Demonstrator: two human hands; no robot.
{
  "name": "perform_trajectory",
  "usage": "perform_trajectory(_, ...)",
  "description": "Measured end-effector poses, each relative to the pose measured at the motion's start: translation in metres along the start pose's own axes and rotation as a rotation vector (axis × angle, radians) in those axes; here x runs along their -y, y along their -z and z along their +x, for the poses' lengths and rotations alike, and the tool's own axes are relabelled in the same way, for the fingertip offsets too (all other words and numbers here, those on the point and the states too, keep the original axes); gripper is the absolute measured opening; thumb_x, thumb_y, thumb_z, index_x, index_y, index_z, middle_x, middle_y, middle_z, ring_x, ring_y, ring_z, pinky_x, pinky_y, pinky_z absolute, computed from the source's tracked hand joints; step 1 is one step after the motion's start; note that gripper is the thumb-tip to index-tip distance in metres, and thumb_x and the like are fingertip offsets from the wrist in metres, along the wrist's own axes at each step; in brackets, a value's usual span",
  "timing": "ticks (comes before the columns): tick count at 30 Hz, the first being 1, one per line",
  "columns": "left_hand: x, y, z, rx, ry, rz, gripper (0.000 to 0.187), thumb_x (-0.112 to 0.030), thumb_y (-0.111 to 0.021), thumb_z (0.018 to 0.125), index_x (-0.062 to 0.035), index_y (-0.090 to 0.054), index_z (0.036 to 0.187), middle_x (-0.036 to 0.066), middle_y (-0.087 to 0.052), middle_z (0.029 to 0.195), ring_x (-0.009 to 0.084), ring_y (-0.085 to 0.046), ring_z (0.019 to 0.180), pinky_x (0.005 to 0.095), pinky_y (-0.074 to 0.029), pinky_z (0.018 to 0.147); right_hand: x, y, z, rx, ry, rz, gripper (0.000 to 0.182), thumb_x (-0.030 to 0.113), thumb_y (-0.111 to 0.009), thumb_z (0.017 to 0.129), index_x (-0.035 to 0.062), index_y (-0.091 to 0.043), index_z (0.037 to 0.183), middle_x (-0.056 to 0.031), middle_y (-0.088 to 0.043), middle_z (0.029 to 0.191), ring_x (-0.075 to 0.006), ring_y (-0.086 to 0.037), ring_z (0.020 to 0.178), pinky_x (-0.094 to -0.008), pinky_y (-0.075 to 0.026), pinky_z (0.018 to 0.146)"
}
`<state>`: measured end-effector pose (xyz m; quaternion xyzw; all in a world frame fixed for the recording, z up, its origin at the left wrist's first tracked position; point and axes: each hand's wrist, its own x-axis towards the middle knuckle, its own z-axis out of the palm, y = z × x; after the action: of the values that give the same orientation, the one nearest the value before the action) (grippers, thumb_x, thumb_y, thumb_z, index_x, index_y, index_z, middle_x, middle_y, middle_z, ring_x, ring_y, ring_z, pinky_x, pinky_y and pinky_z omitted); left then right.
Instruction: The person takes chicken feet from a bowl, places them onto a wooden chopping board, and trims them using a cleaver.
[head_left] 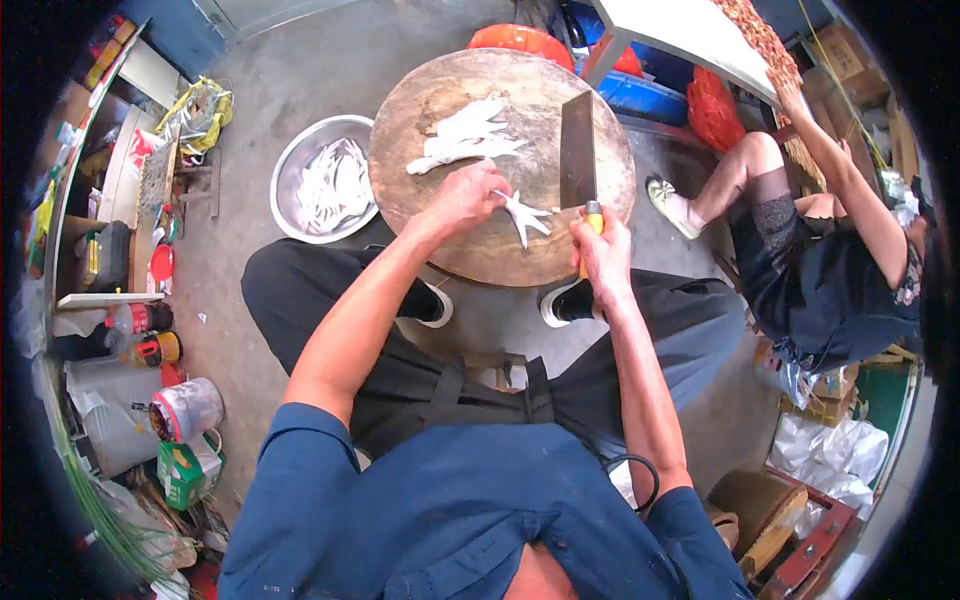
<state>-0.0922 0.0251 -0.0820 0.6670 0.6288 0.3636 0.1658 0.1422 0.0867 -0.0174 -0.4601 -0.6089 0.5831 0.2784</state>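
My left hand pinches a pale chicken foot, its toes spread toward me on the round wooden chopping block. My right hand is wrapped round the yellow handle of a cleaver. The broad blade points away from me, over the right part of the block, to the right of the chicken foot. Beyond my left hand, several more chicken feet lie in a pile on the wood. The cleaver's edge is hard to make out.
Left of the block, a metal basin holds many pale chicken feet. Another person sits at the right, an arm reaching to a white table heaped with reddish pieces. Cluttered shelves line the left side.
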Motion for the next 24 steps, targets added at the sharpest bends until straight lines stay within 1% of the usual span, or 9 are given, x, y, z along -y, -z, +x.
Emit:
perform_trajectory(2, 0.0, 0.004, 0.002, 0.013, 0.02, 0.063, 0.011, -0.012, -0.067, 0.082, -0.0075, -0.072, 0.09, 0.012, -0.059, 0.086, 0.0322, -0.061, 0.088, 0.0415, -0.049, 0.077, 0.003, -0.005, 0.0, 0.01, 0.031, -0.005, 0.025, 0.01, -0.061, 0.085, -0.0018, -0.056, 0.107, -0.0019, -0.053, 0.065, -0.0099, -0.049, 0.044, -0.0268, -0.039, 0.04)
perform_trajectory(6, -0.003, 0.004, 0.0, 0.011, 0.069, 0.059, 0.012, -0.014, -0.068, 0.08, -0.008, -0.072, 0.09, 0.012, -0.059, 0.084, 0.0321, -0.062, 0.087, 0.0423, -0.049, 0.076, 0.002, -0.018, 0.0, 0.084, 0.001, -0.086, 0.024, 0.024, -0.062, 0.095, 0.0005, -0.058, 0.1, 0.0007, -0.05, 0.06, -0.0091, -0.049, 0.043, -0.0268, -0.039, 0.04)
perform_trajectory(11, -0.003, 0.005, -0.001, 0.046, 0.122, 0.047, 0.014, -0.014, -0.069, 0.08, -0.0085, -0.073, 0.092, 0.013, -0.061, 0.087, 0.0332, -0.062, 0.09, 0.0428, -0.049, 0.078, -0.004, -0.016, -0.001, 0.04, 0.031, -0.205, 0.026, 0.025, -0.062, 0.095, 0.0, -0.058, 0.101, 0.0006, -0.051, 0.059, -0.0087, -0.05, 0.043, -0.0261, -0.038, 0.04)
perform_trajectory(13, -0.001, 0.005, 0.0, 0.044, 0.108, 0.059, 0.014, -0.015, -0.069, 0.08, -0.0087, -0.073, 0.093, 0.013, -0.061, 0.088, 0.0333, -0.062, 0.091, 0.0429, -0.049, 0.078, 0.009, -0.013, -0.008, 0.008, 0.031, -0.053, 0.028, 0.027, -0.062, 0.095, 0.0, -0.058, 0.101, 0.0008, -0.052, 0.059, -0.0084, -0.051, 0.043, -0.0263, -0.039, 0.04)
perform_trajectory(17, -0.004, 0.005, -0.002, 0.048, 0.117, 0.068, 0.015, -0.015, -0.069, 0.08, -0.0092, -0.073, 0.093, 0.013, -0.062, 0.09, 0.0335, -0.062, 0.093, 0.0432, -0.049, 0.079, 0.034, -0.012, -0.014, -0.048, 0.175, -0.1, 0.031, 0.031, -0.062, 0.096, 0.0003, -0.057, 0.102, -0.0016, -0.055, 0.062, -0.0088, -0.051, 0.046, -0.0272, -0.041, 0.043)
perform_trajectory(19, -0.006, 0.006, -0.002, 0.047, 0.128, 0.064, 0.014, -0.015, -0.069, 0.081, -0.0093, -0.073, 0.093, 0.013, -0.062, 0.09, 0.0335, -0.062, 0.092, 0.0431, -0.049, 0.079, 0.022, -0.021, -0.013, -0.056, 0.197, -0.116, 0.031, 0.03, -0.061, 0.097, 0.0002, -0.057, 0.102, -0.0031, -0.056, 0.061, -0.0099, -0.053, 0.047, -0.0285, -0.042, 0.044)
perform_trajectory(21, -0.007, 0.005, -0.002, 0.05, 0.133, 0.06, 0.014, -0.015, -0.069, 0.081, -0.0094, -0.073, 0.093, 0.013, -0.062, 0.09, 0.0335, -0.062, 0.092, 0.0431, -0.049, 0.079, -0.018, -0.025, -0.001, 0.057, 0.017, -0.296, 0.029, 0.027, -0.06, 0.095, -0.0012, -0.056, 0.1, -0.0049, -0.056, 0.062, -0.0125, -0.054, 0.044, -0.0305, -0.042, 0.042)
perform_trajectory(23, -0.007, 0.006, -0.003, 0.054, 0.135, 0.087, 0.015, -0.015, -0.07, 0.081, -0.0098, -0.073, 0.094, 0.013, -0.062, 0.09, 0.0332, -0.062, 0.092, 0.0427, -0.049, 0.079, -0.01, -0.016, 0.002, 0.119, -0.078, -0.135, 0.029, 0.026, -0.062, 0.093, -0.0016, -0.056, 0.1, -0.0043, -0.055, 0.062, -0.0129, -0.053, 0.043, -0.0305, -0.041, 0.041)
perform_trajectory(24, -0.006, 0.004, -0.006, 0.056, 0.138, 0.083, 0.015, -0.015, -0.07, 0.081, -0.0098, -0.073, 0.094, 0.013, -0.062, 0.09, 0.0332, -0.062, 0.092, 0.0427, -0.049, 0.079, -0.011, -0.015, 0.002, 0.12, -0.083, -0.137, 0.029, 0.026, -0.062, 0.093, -0.0016, -0.056, 0.1, -0.0043, -0.055, 0.062, -0.0129, -0.053, 0.043, -0.0305, -0.041, 0.041)
